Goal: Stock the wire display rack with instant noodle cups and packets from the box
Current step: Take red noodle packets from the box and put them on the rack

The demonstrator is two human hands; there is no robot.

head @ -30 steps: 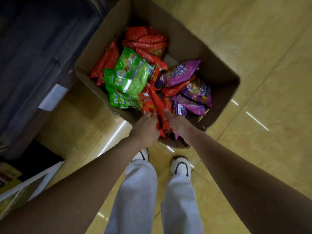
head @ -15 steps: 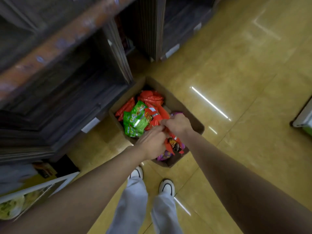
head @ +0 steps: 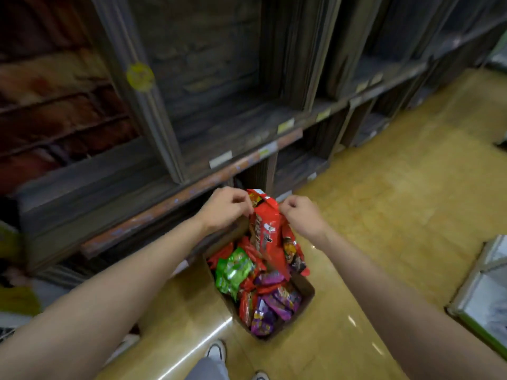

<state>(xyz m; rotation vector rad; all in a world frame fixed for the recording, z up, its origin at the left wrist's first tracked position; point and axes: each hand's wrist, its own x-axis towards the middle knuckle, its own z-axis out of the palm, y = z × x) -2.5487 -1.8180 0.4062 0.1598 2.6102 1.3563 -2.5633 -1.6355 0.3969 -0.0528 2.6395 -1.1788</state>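
In the head view, the left hand (head: pixel 223 208) and the right hand (head: pixel 300 212) pinch the top edge of a bunch of red packets (head: pixel 270 237), raised above the box (head: pixel 306 290) on the floor. This looks like the carrying step; next they should go to a shelf (head: pixel 247 133).
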